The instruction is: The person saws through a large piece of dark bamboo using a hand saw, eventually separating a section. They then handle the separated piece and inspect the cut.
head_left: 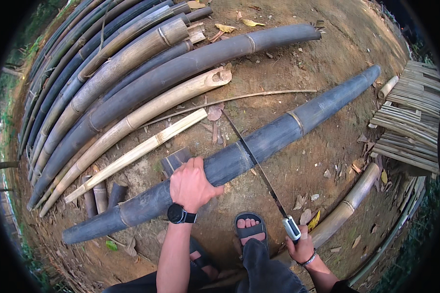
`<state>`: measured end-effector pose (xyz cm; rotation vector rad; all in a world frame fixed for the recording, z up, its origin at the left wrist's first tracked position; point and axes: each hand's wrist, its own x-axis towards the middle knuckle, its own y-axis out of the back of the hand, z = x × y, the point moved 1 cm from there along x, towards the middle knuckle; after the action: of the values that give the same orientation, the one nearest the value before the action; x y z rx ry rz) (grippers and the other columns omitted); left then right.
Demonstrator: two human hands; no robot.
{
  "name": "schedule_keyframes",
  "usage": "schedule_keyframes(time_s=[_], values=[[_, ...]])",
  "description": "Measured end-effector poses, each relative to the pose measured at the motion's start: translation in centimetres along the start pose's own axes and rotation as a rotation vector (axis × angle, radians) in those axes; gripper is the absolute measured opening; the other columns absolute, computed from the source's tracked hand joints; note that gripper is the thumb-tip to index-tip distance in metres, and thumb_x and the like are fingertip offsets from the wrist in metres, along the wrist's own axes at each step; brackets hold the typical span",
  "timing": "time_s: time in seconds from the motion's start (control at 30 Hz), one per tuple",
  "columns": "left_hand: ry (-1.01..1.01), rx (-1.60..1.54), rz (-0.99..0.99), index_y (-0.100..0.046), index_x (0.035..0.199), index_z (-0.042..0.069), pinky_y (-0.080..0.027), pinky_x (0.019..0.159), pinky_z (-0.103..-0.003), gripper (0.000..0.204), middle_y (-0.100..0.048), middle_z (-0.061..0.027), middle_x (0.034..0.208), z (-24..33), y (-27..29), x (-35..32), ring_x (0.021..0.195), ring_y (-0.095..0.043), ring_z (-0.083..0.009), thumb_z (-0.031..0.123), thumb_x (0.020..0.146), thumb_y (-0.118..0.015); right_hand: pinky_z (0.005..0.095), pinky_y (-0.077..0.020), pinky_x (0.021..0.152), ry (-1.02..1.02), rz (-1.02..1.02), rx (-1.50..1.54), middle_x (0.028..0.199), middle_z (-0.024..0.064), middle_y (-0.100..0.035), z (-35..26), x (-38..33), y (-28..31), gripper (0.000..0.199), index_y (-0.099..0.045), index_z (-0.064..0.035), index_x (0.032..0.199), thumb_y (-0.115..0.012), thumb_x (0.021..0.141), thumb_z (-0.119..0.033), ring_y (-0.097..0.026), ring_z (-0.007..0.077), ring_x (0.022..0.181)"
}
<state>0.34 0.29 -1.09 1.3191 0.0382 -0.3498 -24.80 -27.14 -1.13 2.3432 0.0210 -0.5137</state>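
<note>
A thick dark bamboo pole lies slantwise before me, from low left to upper right. My left hand, with a black watch at its wrist, is wrapped over the pole and presses on it. In my right hand is the pale grey and black handle of a handsaw. Its long dark blade crosses the pole at a pale ring near the middle, and the tip reaches past the far side. How deep the blade sits in the bamboo I cannot tell. A short bamboo block touches the pole beside my left hand.
Several long bamboo poles are stacked at the left. A split pale strip lies in front of them. Short offcuts stand near the pole's left end. Another pole and bundled slats are at the right. My sandalled foot is close by.
</note>
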Motion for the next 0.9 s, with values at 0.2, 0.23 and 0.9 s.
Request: schedule_keyframes(time_s=[0.2,0.23,0.9], values=[[0.020,-0.006,-0.022,-0.062,0.095,0.002,-0.056,0.082,-0.038,0.062,-0.068,-0.0152,0.095,0.1,0.5,0.0,0.089,-0.069,-0.0297,0.046,0.057,-0.083,0.0544,-0.0482,0.055,0.007,-0.019,0.000,0.070,0.0278,-0.062,-1.0,2.3,-1.1,0.040,-0.039,0.0003,0.112,-0.067,0.090,-0.018,-0.062,0.0508,0.068],[0.023,-0.004,-0.027,-0.062,0.096,0.002,-0.056,0.082,-0.038,0.062,-0.068,-0.0154,0.096,0.2,0.6,0.1,0.090,-0.069,-0.0297,0.046,0.057,-0.083,0.0550,-0.0480,0.055,-0.016,-0.018,-0.009,0.070,0.0284,-0.062,-1.1,1.8,-1.0,0.040,-0.039,0.0003,0.112,-0.067,0.090,-0.019,-0.062,0.0511,0.068],[-0.005,-0.012,-0.032,-0.064,0.097,0.000,-0.056,0.078,-0.039,0.067,-0.070,-0.0184,0.096,-0.4,0.7,-0.3,0.088,-0.070,-0.0323,0.050,0.054,-0.080,0.0584,-0.0459,0.055,0.020,-0.015,-0.114,0.068,0.0333,-0.060,-3.3,4.2,-2.7,0.042,-0.037,0.0043,0.107,-0.064,0.093,-0.025,-0.061,0.0523,0.067]])
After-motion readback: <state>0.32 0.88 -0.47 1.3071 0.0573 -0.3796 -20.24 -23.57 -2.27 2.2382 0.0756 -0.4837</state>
